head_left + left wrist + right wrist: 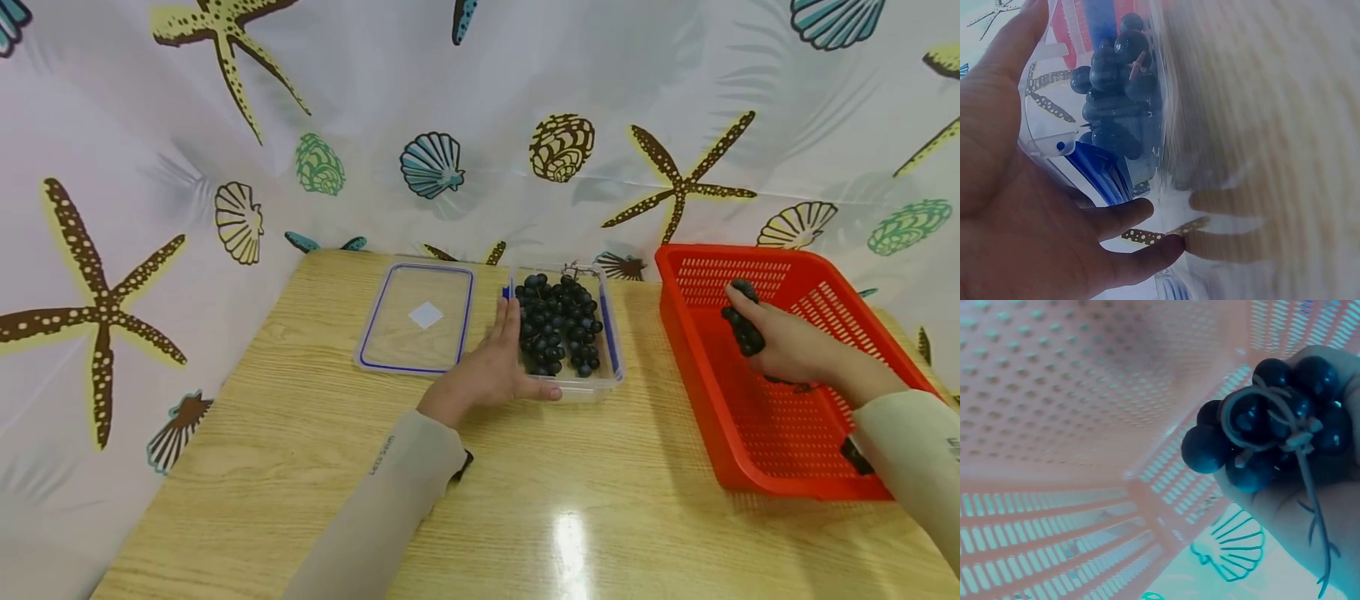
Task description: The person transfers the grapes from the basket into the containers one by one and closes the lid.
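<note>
A clear plastic container [588, 385] with blue side clips holds bunches of dark grapes [551, 317]. My left hand [487, 367] rests against its left side and near corner, fingers extended; the left wrist view shows the container's wall [1047, 134] beside the palm, with grapes [1110, 94] behind the plastic. On the right, my right hand [795, 342] grips a small bunch of dark grapes [746, 321] over the red basket [693, 358]. Seen from the right wrist, that bunch [1260, 437] has a curling stem hanging down from it.
A clear lid [390, 333] with a blue seal and a white square label lies left of the container. Wood-grain table [300, 467] stretches in front. A white curtain [495, 92] with shells and starfish hangs behind the table and along its left side.
</note>
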`<state>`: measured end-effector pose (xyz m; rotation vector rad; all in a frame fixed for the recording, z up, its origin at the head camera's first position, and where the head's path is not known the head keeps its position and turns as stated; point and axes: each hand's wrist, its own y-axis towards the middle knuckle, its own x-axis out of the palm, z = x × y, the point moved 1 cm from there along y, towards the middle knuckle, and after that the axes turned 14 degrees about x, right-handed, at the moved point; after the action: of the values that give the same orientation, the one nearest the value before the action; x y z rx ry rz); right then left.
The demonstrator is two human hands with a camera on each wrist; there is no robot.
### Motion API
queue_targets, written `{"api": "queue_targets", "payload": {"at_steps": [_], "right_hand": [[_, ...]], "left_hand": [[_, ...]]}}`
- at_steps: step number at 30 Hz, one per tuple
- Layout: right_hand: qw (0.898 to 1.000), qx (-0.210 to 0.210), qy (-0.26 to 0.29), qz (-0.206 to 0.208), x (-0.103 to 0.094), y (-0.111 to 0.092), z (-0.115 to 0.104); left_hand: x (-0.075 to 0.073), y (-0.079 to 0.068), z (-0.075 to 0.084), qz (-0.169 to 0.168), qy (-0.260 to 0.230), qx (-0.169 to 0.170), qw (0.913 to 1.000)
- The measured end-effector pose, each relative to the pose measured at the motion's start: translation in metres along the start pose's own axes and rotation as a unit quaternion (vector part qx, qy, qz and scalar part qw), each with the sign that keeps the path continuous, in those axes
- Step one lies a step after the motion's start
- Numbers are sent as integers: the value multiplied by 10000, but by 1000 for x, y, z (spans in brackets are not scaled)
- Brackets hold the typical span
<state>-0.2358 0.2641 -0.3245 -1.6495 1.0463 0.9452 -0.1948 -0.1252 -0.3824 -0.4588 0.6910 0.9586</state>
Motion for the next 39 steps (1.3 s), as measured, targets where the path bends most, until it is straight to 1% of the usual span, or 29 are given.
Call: {"api": "queue_targets", "payload": {"at_steps": [7, 12, 16, 19, 23, 28, 30, 32, 34, 36, 39], "right_hand": [[9994, -53, 271, 208, -14, -8, -27], [9986, -220, 285, 396, -21, -17, -56], [9972, -474, 183, 551, -22, -22, -79], [9960, -696, 210, 524, -23, -25, -97], [9948, -940, 159, 351, -23, -23, -122], [9901, -1371, -81, 287, -16, -12, -155], [9862, -1579, -356, 358, -11, -6, -166], [9807, -1714, -791, 501, -7, 0, -176], [9722, -1823, -1301, 685, -3, 7, -185], [9612, -2011, -1703, 818, 1, 15, -191], [9468, -2315, -2049, 888, 8, 23, -195]], "left_hand": [[-1, 0, 0, 13, -31, -9, 10000], [-1, -1, -1, 32, -6, -11, 10000], [-2, -1, -1, 21, 14, 9, 10000], [-2, -1, -1, 20, 21, 4, 10000], [-1, -1, -1, 39, -14, -8, 10000], [-1, -2, -1, 15, 4, 27, 10000], [-1, -2, -1, -12, 35, 56, 10000], [-1, -2, -1, -18, 73, 89, 9999], [-2, -2, -1, 0, 88, 103, 9999], [-2, -2, -1, 5, 99, 96, 9999], [-3, -2, -1, -25, 111, 85, 9999]]}}
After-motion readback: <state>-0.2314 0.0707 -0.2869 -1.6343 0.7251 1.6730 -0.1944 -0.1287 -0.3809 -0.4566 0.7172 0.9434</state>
